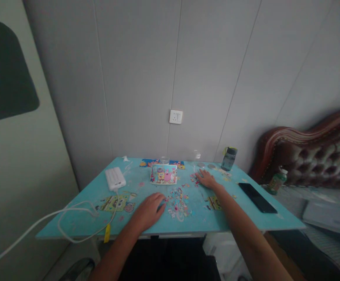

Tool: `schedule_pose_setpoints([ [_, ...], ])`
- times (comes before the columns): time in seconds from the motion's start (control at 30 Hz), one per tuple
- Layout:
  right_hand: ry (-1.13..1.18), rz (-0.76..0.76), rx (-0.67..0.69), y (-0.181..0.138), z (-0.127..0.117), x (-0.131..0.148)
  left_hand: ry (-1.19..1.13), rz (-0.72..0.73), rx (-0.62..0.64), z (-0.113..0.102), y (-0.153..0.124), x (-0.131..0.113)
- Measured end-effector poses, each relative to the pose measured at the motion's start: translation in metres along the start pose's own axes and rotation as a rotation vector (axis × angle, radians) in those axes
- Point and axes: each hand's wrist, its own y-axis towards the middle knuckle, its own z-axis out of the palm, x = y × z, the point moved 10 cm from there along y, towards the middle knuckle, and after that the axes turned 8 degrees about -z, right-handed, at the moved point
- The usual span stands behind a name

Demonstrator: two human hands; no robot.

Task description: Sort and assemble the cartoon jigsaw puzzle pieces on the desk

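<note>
Handling small pieces (pixel 178 198) seems the step: in the head view, the left hand (pixel 150 210) is resting at their pile on the table (pixel 194 223), the right hand (pixel 207 179) near scattered bits (pixel 193 180). I'm not telling whether either is pinching; lifting is calling for fingertips.

2 hands (pixel 150 210) (pixel 207 179), 1 pic card (pixel 164 174)

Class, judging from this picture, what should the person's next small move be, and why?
Probably, the right hand should slide the few small pieces beside it toward the larger scatter of tiny colourful pieces: they lie apart from it, and the left hand is beside that scatter.
</note>
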Motion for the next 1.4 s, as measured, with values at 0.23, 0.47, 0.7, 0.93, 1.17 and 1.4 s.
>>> schedule_pose_setpoints([
  [0.23, -0.067, 0.0, -0.025, 0.005, 0.0, 0.01, 0.033, -0.001, -0.015, -0.005, -0.001, -0.005],
  [0.47, -0.083, -0.138, 0.041, 0.002, 0.01, 0.03, 0.018, 0.013, 0.007, -0.007, 0.0, -0.008],
  [0.7, -0.079, -0.319, 0.064, -0.027, 0.01, 0.062, 0.038, 0.029, -0.009, -0.012, -0.002, -0.014],
  [0.93, -0.055, -0.387, 0.034, -0.048, 0.014, 0.098, 0.045, 0.064, 0.016, -0.011, -0.003, -0.02],
  [1.17, -0.027, -0.438, 0.039, -0.057, 0.017, 0.119, 0.044, 0.139, 0.127, 0.0, -0.003, -0.029],
  [1.4, -0.038, -0.561, 0.022, -0.117, 0.017, 0.148, 0.019, 0.159, 0.163, 0.006, -0.001, -0.027],
])
